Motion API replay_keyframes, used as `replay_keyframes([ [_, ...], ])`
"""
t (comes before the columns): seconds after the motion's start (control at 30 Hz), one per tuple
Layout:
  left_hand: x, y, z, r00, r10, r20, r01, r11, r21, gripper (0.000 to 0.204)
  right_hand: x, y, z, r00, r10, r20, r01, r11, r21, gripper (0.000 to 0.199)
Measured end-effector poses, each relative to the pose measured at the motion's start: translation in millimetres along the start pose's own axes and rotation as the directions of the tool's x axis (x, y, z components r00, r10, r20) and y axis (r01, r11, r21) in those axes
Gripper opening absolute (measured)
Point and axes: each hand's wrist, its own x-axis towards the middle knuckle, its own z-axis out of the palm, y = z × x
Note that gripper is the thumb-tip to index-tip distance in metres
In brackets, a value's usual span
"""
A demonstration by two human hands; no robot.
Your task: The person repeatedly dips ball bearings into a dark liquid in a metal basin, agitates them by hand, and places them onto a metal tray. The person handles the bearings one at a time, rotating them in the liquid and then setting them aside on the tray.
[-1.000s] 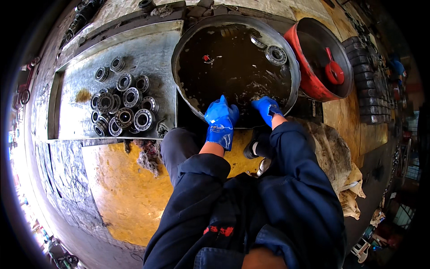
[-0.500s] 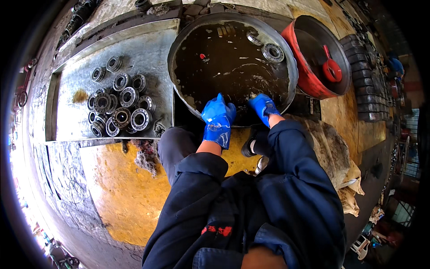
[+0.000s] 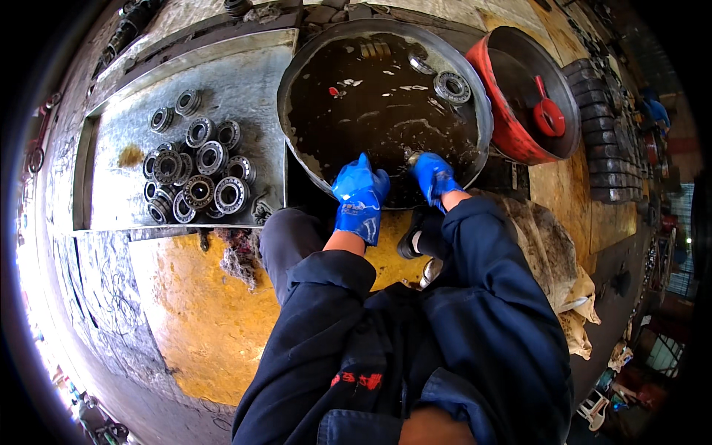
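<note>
Both my hands wear blue rubber gloves and work at the near side of a round metal basin (image 3: 288, 141) of dark, oily liquid (image 3: 356, 111). My left hand (image 3: 360, 194) is closed at the near rim, and its fingertips and whatever they grip are hidden. Over the liquid to its right, my right hand (image 3: 436, 178) is closed too. A small pale bit shows by its fingers, too little to name. Along the far right wall of the basin sits a roller bearing (image 3: 452, 87), partly out of the liquid, with a second bearing (image 3: 421, 64) mostly sunk beside it.
Several greasy bearings (image 3: 199, 191) are heaped in a shallow metal tray (image 3: 245, 63) on the left. At the right stands a red tub (image 3: 489, 96) with a red ladle (image 3: 549, 117) in it. Dark stacked blocks (image 3: 604, 133) lie beyond. Rags (image 3: 241, 259) hang near the tray.
My right hand has shifted slightly left, and the pale bit by its fingers shows more. Ripples and floating flecks on the liquid have moved. My left hand stays nearly in place.
</note>
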Motion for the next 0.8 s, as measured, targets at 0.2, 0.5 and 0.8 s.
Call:
replay_keyframes([
  [0.2,-5,3,-6,1.0,-0.026,0.017,0.026,1.0,0.003,0.061,28,-22,-11,0.96,-0.069,0.271,0.202,0.842,-0.501,0.026],
  [0.5,-4,4,-7,1.0,-0.013,0.013,0.013,1.0,0.003,0.061,24,-10,-12,0.96,0.097,0.262,-0.058,0.986,-0.154,0.043],
  [0.8,0,3,-2,1.0,0.015,-0.021,-0.015,1.0,-0.016,0.058,24,25,11,0.991,0.054,0.12,-0.056,0.998,0.01,0.036],
])
